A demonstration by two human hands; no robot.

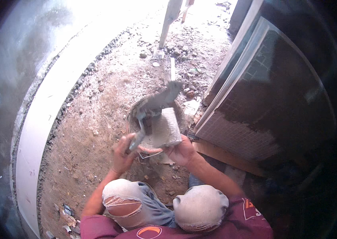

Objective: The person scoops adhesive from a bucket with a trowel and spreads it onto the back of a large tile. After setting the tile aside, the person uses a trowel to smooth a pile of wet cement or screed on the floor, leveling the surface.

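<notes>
The left hand (124, 154) is wrapped round the handle of a trowel (158, 100), its blade across the far side of the bucket (151, 151); the right hand (182, 151) grips the near edge of a pale slab (167, 126) above the bucket's right half. Work looks midway: grey mix smears the blade, though how much the slab has taken, or the bucket has left, I cannot tell.

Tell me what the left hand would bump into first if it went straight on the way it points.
Apart from the trowel it holds, the left hand would probably meet the bucket first, at its rim; depth is unclear, so it might pass over instead.
</notes>
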